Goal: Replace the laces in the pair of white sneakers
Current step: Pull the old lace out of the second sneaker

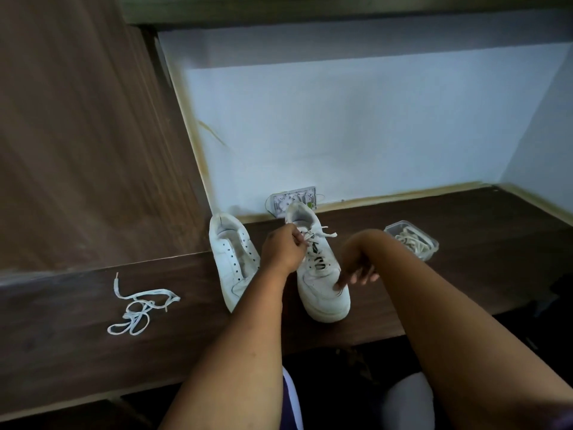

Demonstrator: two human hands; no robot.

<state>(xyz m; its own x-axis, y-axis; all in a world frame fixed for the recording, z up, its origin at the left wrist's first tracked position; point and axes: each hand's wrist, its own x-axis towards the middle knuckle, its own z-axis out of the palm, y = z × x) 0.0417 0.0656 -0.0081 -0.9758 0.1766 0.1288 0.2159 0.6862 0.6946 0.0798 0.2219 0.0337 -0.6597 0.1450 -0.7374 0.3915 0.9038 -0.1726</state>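
Dark wooden desk [77, 352] holds two white sneakers; left hand [283, 248] pinches the right sneaker's [321, 274] lace [313, 235], right hand [356, 268] loosely curled, fingertips touching its toe

Wall socket [293, 200] partly hidden behind right sneaker [319, 274], left sneaker [231, 259] toe behind left forearm, container [412, 238] contents blurred

dark wood desk [465, 243] | 2 white sneakers [234, 262] | loose lace [136, 308] | clear tub of laces [412, 238]

Left hand [283, 249] pinches the lace [313, 235] on the right sneaker [322, 293]; right hand [356, 268] touches its toe.
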